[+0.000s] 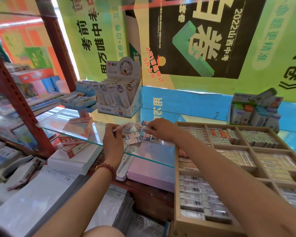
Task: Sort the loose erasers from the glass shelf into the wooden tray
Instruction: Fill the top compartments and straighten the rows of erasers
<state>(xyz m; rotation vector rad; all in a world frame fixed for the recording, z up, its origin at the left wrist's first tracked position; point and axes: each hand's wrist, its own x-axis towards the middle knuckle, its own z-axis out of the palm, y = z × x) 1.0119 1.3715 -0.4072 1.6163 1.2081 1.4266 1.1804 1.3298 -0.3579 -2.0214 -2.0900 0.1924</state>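
Over the glass shelf [79,134], the left hand [113,142] is pinching a wrapped eraser [120,127] while the right hand [161,130] is gripping another eraser [144,129] above the loose erasers [133,138], with the wooden tray [176,170] sitting just right.

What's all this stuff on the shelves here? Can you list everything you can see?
Loose erasers: a small pile, white with blue and red print, on the glass shelf between the hands.
Glass shelf: one, clear, centre.
Wooden tray: one, light wood, right, compartments filled with rows of erasers.
Display box: one, white and pale blue, back of the shelf.
Blue-white box: one, left of the display box.
Red-white boxes: several, left, on and under the glass.
Pink box: one, below the glass.
Posters: green, black, blue, behind.
Bead bracelet: red, left wrist.
Left hand: fingers holding an eraser.
Right hand: fingers pinching an eraser.
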